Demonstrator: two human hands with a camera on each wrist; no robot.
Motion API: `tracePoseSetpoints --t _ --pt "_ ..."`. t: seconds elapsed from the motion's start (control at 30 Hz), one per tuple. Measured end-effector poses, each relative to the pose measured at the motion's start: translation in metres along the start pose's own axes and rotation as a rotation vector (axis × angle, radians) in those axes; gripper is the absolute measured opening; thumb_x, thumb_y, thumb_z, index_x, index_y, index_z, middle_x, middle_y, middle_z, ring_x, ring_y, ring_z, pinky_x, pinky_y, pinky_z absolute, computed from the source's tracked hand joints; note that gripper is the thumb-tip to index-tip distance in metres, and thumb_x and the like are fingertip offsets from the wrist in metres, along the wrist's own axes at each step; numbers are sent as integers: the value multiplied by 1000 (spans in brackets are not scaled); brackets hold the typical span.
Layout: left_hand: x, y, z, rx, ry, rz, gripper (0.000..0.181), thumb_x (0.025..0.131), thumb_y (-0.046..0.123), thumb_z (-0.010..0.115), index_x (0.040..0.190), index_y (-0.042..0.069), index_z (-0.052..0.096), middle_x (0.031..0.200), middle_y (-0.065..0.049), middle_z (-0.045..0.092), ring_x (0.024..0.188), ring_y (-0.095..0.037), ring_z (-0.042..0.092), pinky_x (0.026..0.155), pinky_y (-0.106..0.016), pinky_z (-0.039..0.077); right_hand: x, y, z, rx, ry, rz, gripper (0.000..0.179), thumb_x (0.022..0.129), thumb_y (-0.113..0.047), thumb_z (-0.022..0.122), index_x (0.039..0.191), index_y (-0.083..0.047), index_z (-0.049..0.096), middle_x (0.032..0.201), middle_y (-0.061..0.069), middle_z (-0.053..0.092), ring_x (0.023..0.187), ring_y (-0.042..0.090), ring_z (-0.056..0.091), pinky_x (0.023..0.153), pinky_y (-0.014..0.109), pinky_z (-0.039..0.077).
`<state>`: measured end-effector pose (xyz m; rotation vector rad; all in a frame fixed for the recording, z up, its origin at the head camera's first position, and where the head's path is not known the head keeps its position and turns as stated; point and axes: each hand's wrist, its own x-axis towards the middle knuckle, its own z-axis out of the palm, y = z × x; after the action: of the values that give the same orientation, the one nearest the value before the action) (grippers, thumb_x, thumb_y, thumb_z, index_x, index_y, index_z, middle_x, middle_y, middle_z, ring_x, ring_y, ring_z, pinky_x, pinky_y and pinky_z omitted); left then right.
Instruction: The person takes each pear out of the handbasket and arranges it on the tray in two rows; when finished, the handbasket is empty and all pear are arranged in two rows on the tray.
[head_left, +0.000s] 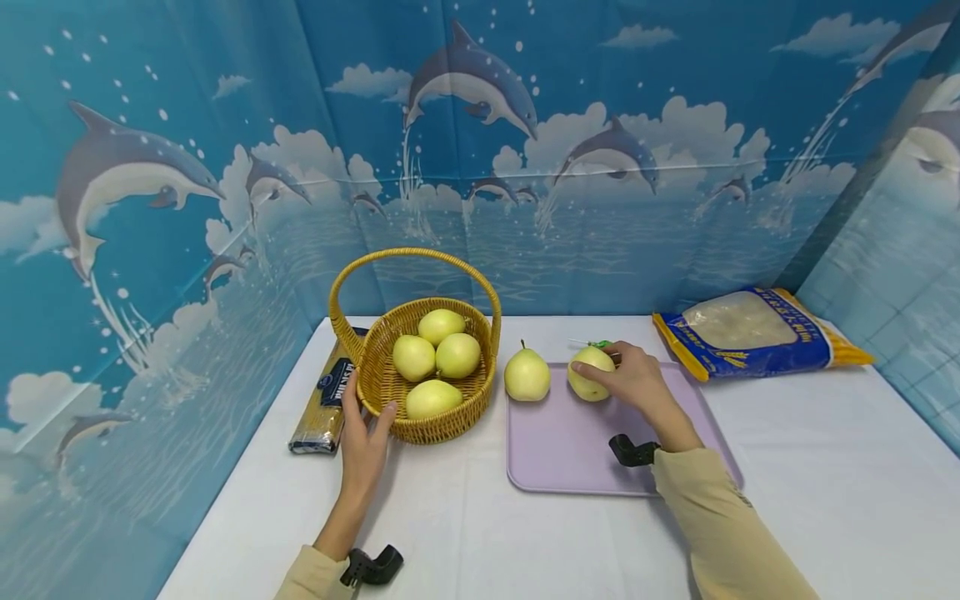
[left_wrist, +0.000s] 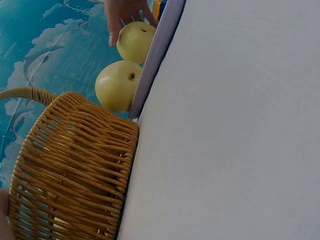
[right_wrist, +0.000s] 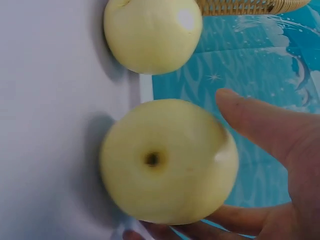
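A wicker basket [head_left: 491, 408] with a tall handle has several yellow-green pears [head_left: 435, 400] in it. My left hand [head_left: 365, 446] holds its near left side, thumb at the rim and fingers along the outer wall. On the lilac tray [head_left: 555, 467], my right hand [head_left: 633, 379] grips a pear [head_left: 590, 379] at the far edge. In the right wrist view the fingers curl behind that pear [right_wrist: 167, 165], and the thumb [right_wrist: 240, 112] is at its upper side. Another pear [head_left: 527, 375], stem up, sits at the tray's far left corner, between the basket and the held pear.
A pack of dry noodles [head_left: 318, 417] lies left of the basket, partly behind it. At the back right lies a blue and yellow bag [head_left: 757, 333] with a clear window. A dolphin-print curtain [head_left: 465, 208] rises behind the white table [head_left: 465, 533].
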<state>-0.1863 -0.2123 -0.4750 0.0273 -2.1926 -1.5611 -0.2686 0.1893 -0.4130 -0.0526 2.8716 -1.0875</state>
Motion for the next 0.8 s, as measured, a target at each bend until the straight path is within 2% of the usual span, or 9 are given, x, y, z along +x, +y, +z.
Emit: tracePoseSetpoints --t 0.13,0.27,0.4,0.5,0.67,0.8 --pt "0 -1 1 8 -3 -1 79 107 22 61 170 22 14 175 -8 20 160 -33 26 128 -57 29 -6 -8 -9 -34 -5 -35 90 97 -56 69 151 12 46 145 37 56 133 53 53 106 63 50" --pt "1 -2 2 11 -1 2 78 107 22 61 170 21 16 175 -8 21 160 -34 27 127 -58 30 -17 -22 -17 -19 2 -71 90 99 -52 68 157 9 37 154 36 47 139 53 47 111 67 45" --pt "0 -1 2 7 -1 5 78 107 21 61 170 22 16 175 -8 21 160 -33 27 127 -57 30 -29 -41 -20 8 28 -139 84 99 -49 69 157 5 42 155 31 50 140 50 49 111 67 45" --pt "0 0 2 6 -2 6 78 106 22 61 170 22 16 175 -8 21 160 -33 26 128 -57 30 -38 -55 -20 48 12 -184 81 99 -50 70 156 2 44 155 29 51 141 48 50 112 65 46" --pt "0 1 0 7 -5 6 79 106 23 61 170 22 15 175 -9 21 160 -33 26 128 -58 29 -48 -71 -12 111 -30 -238 76 99 -44 72 156 -2 45 154 26 53 141 45 52 114 61 48" --pt "0 1 0 19 1 -6 79 106 23 61 170 21 15 175 -9 21 160 -33 26 128 -57 29 -50 -78 8 70 -15 -290 71 99 -39 73 153 0 48 149 27 57 135 46 57 109 61 51"
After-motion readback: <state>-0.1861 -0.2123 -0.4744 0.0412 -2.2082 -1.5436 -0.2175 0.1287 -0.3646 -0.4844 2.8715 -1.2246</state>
